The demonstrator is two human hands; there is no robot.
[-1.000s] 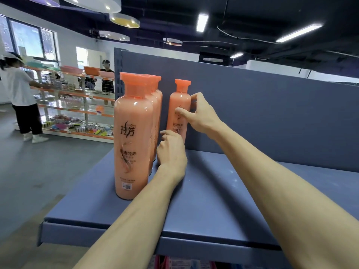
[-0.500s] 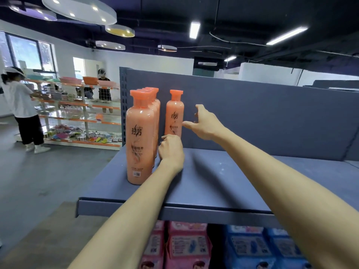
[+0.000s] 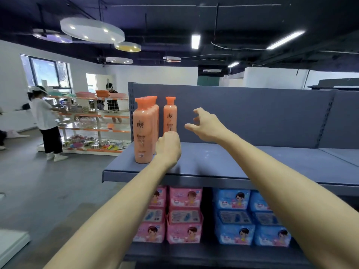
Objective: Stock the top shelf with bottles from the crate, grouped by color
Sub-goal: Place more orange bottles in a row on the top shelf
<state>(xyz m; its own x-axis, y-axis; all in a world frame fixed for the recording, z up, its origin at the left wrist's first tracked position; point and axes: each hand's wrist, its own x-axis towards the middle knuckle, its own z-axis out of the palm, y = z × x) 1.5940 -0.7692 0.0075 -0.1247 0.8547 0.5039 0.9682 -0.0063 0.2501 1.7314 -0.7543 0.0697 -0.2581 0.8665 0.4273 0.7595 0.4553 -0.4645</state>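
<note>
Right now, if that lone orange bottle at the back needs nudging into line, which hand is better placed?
Probably the left hand: it sits right in front of the lone bottle, fingers curled near its base. The right hand is open and clear of it, off to the right above the shelf.

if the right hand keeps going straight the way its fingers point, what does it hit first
Probably the lone orange bottle: the right hand points left toward it with bare air between. If the hand is deeper, it meets the grey back panel.

One head-worn wide-angle view faces the top shelf (image 3: 242, 162) front edge from close by, level with it, forearms reaching forward.
</note>
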